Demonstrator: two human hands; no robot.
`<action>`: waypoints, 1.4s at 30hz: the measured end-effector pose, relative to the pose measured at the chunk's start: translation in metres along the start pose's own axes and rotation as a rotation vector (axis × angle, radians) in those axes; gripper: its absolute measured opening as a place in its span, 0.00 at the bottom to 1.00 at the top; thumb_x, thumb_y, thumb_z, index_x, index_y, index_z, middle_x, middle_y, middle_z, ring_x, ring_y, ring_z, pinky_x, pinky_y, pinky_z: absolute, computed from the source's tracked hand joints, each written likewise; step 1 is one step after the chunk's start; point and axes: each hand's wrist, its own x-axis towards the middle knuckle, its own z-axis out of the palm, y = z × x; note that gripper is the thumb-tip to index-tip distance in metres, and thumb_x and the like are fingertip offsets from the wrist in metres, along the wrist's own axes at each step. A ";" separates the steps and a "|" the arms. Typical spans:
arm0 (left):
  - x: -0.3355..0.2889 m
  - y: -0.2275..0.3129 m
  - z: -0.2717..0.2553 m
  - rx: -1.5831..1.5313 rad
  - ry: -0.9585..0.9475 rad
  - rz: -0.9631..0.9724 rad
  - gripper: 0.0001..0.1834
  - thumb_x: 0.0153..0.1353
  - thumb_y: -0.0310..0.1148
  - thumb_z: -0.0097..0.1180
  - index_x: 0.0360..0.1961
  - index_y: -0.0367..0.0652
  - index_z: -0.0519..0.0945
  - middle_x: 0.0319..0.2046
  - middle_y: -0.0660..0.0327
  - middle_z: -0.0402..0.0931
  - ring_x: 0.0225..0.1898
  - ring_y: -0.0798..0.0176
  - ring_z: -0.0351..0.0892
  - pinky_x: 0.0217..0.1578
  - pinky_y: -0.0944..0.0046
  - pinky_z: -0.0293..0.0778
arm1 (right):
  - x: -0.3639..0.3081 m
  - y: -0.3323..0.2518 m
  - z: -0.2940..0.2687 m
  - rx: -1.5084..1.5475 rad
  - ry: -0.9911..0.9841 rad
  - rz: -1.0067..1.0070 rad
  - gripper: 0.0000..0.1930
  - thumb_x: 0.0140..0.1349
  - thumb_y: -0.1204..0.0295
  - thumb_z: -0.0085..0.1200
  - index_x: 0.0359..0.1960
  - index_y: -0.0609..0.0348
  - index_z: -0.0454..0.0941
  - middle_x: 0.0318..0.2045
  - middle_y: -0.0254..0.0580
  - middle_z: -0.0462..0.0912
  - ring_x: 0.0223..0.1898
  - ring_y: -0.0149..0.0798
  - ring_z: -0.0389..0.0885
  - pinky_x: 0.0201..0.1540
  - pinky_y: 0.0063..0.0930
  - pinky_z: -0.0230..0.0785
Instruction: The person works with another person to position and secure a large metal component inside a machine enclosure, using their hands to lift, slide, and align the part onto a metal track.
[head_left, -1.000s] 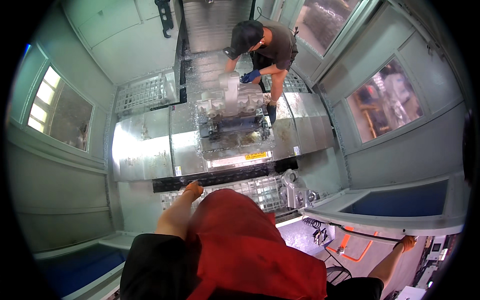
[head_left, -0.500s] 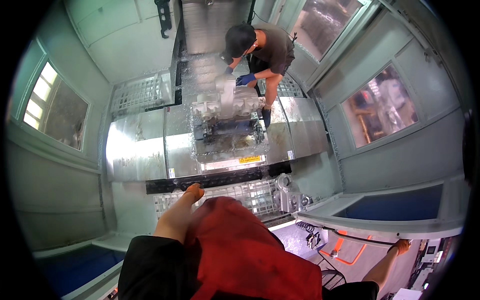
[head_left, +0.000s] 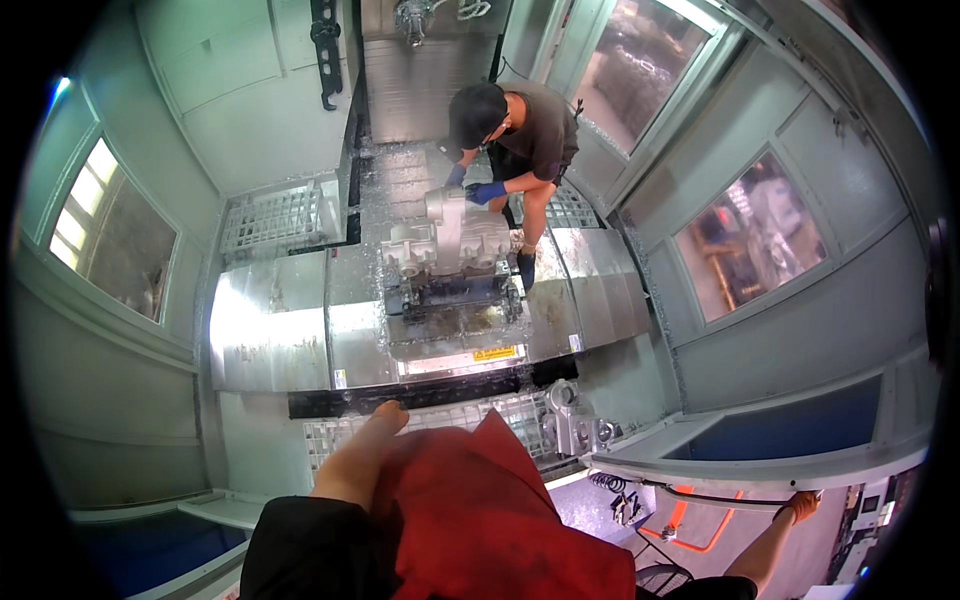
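Head view, as I watch: the left hand [head_left: 391,416] at seven o'clock, near the grating [head_left: 515,412]; a metal casting [head_left: 445,240] at eleven; the right hand [head_left: 803,507] touching the door [head_left: 750,470] at four. Whether either's fingers are apart, I can't tell.

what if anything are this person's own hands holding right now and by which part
The right hand is at the near edge of the door; whether it grips cannot be told. Nothing shows held in the left hand.
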 end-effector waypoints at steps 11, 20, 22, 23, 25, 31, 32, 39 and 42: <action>-0.043 0.067 -0.035 0.023 -0.074 0.120 0.17 0.58 0.32 0.45 0.42 0.37 0.83 0.49 0.42 0.78 0.53 0.40 0.77 0.55 0.48 0.72 | 0.013 -0.004 -0.041 0.203 -0.035 0.055 0.07 0.58 0.76 0.52 0.37 0.61 0.81 0.29 0.35 0.82 0.30 0.33 0.78 0.32 0.28 0.71; -0.021 0.046 -0.016 0.027 -0.099 0.113 0.18 0.58 0.33 0.45 0.44 0.37 0.82 0.47 0.43 0.79 0.50 0.41 0.78 0.53 0.49 0.72 | -0.009 -0.041 -0.040 0.253 0.001 0.250 0.10 0.59 0.68 0.52 0.37 0.57 0.82 0.33 0.40 0.84 0.33 0.37 0.79 0.38 0.32 0.71; 0.016 0.006 0.015 0.243 -0.114 0.260 0.22 0.58 0.36 0.47 0.53 0.41 0.79 0.45 0.47 0.82 0.47 0.49 0.82 0.50 0.53 0.75 | 0.004 -0.048 -0.030 0.166 -0.035 0.214 0.11 0.59 0.66 0.52 0.38 0.56 0.82 0.34 0.40 0.85 0.34 0.38 0.79 0.39 0.33 0.71; 0.026 -0.011 0.011 0.444 -0.116 0.354 0.26 0.58 0.37 0.48 0.58 0.43 0.77 0.43 0.50 0.84 0.45 0.54 0.84 0.48 0.55 0.77 | -0.010 -0.057 -0.013 0.173 -0.045 0.230 0.11 0.59 0.65 0.52 0.38 0.55 0.83 0.34 0.40 0.85 0.34 0.38 0.79 0.39 0.35 0.71; 0.004 0.027 -0.003 0.112 -0.166 0.143 0.25 0.59 0.37 0.48 0.57 0.43 0.77 0.44 0.50 0.83 0.47 0.54 0.83 0.50 0.56 0.76 | -0.022 -0.049 -0.044 0.077 -0.014 0.243 0.12 0.59 0.63 0.52 0.39 0.54 0.83 0.35 0.40 0.85 0.35 0.39 0.79 0.39 0.37 0.71; -0.020 0.046 -0.014 -0.036 -0.150 -0.020 0.22 0.61 0.35 0.44 0.53 0.41 0.78 0.53 0.47 0.77 0.55 0.49 0.77 0.58 0.55 0.71 | -0.016 -0.053 -0.057 -0.075 -0.028 0.214 0.13 0.59 0.62 0.53 0.39 0.53 0.83 0.36 0.42 0.86 0.36 0.41 0.81 0.39 0.39 0.71; -0.013 0.028 -0.009 -0.036 -0.086 0.040 0.20 0.59 0.34 0.44 0.49 0.40 0.80 0.51 0.44 0.78 0.54 0.44 0.77 0.57 0.52 0.71 | -0.022 -0.059 -0.046 0.034 -0.045 0.226 0.12 0.59 0.62 0.54 0.39 0.53 0.83 0.36 0.42 0.86 0.36 0.41 0.81 0.39 0.39 0.71; 0.002 0.015 0.009 -0.164 -0.095 -0.082 0.19 0.55 0.37 0.48 0.44 0.41 0.82 0.42 0.44 0.82 0.48 0.43 0.81 0.51 0.52 0.75 | -0.020 -0.064 -0.050 0.030 -0.091 0.272 0.13 0.59 0.62 0.56 0.40 0.54 0.83 0.35 0.38 0.86 0.35 0.38 0.79 0.40 0.36 0.70; -0.010 0.029 -0.001 -0.283 -0.140 -0.145 0.17 0.55 0.36 0.48 0.42 0.43 0.83 0.42 0.45 0.82 0.45 0.45 0.82 0.50 0.53 0.75 | -0.024 -0.064 -0.053 0.193 -0.086 0.245 0.12 0.59 0.63 0.56 0.40 0.55 0.82 0.34 0.38 0.85 0.34 0.36 0.77 0.39 0.34 0.70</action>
